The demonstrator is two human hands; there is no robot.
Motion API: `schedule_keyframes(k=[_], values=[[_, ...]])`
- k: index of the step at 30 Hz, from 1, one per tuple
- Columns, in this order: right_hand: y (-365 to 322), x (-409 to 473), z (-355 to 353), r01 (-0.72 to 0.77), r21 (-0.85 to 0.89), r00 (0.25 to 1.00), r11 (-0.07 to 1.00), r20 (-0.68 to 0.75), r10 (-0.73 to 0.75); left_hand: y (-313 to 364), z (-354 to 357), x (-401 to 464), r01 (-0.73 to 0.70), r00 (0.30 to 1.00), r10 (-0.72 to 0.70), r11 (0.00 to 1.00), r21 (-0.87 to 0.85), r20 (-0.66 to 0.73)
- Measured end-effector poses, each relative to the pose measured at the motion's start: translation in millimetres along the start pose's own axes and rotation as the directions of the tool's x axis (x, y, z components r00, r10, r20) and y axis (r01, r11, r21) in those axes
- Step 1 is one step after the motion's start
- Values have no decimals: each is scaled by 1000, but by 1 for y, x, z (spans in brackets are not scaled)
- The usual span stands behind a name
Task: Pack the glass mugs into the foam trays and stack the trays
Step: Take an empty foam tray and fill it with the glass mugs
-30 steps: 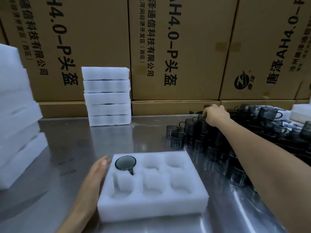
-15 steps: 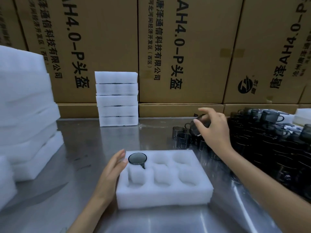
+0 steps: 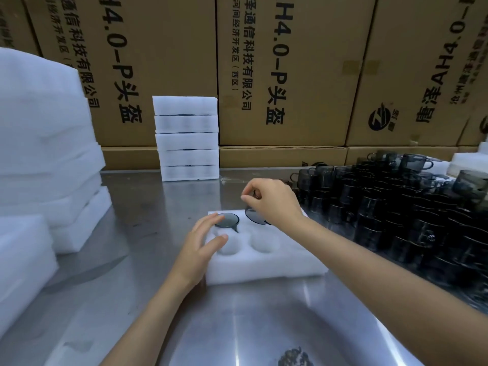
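A: Fingers [image 3: 244, 198] of the right hand [image 3: 272, 204] are pinched on a second mug [image 3: 254, 217], held over the rear middle pocket; those of the left hand [image 3: 203, 244] are spread, pressed on the tray's left edge.

B: How much is done?

A: Largest first: five closed trays [image 3: 187, 138] are stacked at the back; a large heap of mugs [image 3: 409, 215] remains unpacked; the open foam tray [image 3: 264, 262] is barely begun; one seated mug [image 3: 227, 220] is shown.
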State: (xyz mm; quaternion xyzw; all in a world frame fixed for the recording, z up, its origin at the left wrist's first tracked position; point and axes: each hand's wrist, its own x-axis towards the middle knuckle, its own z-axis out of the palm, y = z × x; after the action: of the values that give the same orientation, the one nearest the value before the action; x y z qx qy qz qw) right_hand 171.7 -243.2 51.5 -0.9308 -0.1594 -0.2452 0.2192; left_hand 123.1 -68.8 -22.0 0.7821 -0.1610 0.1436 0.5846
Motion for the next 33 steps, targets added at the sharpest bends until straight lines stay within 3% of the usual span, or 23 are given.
schedule_keyframes(k=[7, 15, 21, 30, 33], values=[[-19, 15, 13, 47, -192, 985, 980, 172, -14, 0, 0, -2, 30, 998, -31, 999, 31, 50], [-6, 19, 4, 122, -132, 944, 984, 323, -74, 1, -1, -1, 40, 996, -41, 999, 9, 77], [-7, 5, 13, 30, -83, 980, 996, 196, -13, 4, -1, -5, 39, 996, -42, 999, 38, 79], [-4, -11, 12, 203, -173, 967, 964, 192, -169, 7, -5, -15, 67, 988, -87, 987, 146, 130], [4, -16, -1, 244, -180, 970, 953, 59, -237, 9, -12, -14, 69, 976, -113, 971, 229, 185]])
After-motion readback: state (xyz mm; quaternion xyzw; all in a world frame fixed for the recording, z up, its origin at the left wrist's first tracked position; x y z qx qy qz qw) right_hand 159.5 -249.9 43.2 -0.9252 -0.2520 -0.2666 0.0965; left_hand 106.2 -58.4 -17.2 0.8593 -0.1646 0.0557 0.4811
